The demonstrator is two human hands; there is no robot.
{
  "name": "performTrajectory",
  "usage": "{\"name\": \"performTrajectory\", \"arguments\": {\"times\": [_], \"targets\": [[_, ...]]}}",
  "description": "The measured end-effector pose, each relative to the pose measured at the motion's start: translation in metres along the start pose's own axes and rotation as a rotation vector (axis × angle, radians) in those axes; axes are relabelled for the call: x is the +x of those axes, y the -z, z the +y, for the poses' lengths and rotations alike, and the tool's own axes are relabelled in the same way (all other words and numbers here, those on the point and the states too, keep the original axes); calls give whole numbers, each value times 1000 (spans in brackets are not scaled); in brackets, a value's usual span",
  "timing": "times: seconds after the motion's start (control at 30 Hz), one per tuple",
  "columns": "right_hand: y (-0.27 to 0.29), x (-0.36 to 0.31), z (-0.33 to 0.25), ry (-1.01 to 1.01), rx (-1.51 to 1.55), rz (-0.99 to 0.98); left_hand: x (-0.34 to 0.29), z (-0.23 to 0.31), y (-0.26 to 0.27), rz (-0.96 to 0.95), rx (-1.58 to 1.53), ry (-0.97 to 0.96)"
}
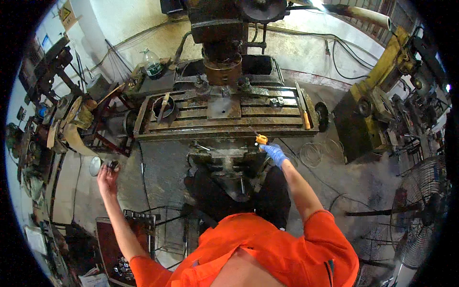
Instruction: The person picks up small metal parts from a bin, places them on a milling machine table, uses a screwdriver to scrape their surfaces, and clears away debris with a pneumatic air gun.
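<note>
I stand in front of a milling machine with a long slotted table (224,125). My right hand (274,153), in a blue glove, is closed on the orange handle of a screwdriver (260,139) whose shaft points up toward the table's front edge. My left hand (108,176) is bare and reaches out to the left, gripping a small dark part (114,165) next to a round grey disc (95,165). A square steel plate (224,108) lies in the middle of the table under the spindle head (223,68).
A dark round bowl (164,107) sits on the table's left end, and an orange-handled tool (305,117) lies at its right end. A cluttered stand (91,122) is at left, a yellow machine (377,103) at right, a floor fan (423,213) lower right, a crate (117,239) below left.
</note>
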State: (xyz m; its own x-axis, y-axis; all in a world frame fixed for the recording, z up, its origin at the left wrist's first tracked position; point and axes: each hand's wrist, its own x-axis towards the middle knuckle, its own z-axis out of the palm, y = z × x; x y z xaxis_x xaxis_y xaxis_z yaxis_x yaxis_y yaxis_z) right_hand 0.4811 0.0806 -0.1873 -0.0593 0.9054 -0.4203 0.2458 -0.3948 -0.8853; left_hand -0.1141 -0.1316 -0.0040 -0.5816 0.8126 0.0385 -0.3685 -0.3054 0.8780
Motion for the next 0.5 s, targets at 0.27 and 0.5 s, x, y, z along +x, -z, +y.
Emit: {"name": "performTrajectory", "arguments": {"times": [0.27, 0.5], "targets": [[-43, -38, -31, 246, 99, 158, -11, -38, -47, 12, -42, 1], [17, -98, -120, 455, 77, 488, -10, -62, -71, 91, 130, 114]]}}
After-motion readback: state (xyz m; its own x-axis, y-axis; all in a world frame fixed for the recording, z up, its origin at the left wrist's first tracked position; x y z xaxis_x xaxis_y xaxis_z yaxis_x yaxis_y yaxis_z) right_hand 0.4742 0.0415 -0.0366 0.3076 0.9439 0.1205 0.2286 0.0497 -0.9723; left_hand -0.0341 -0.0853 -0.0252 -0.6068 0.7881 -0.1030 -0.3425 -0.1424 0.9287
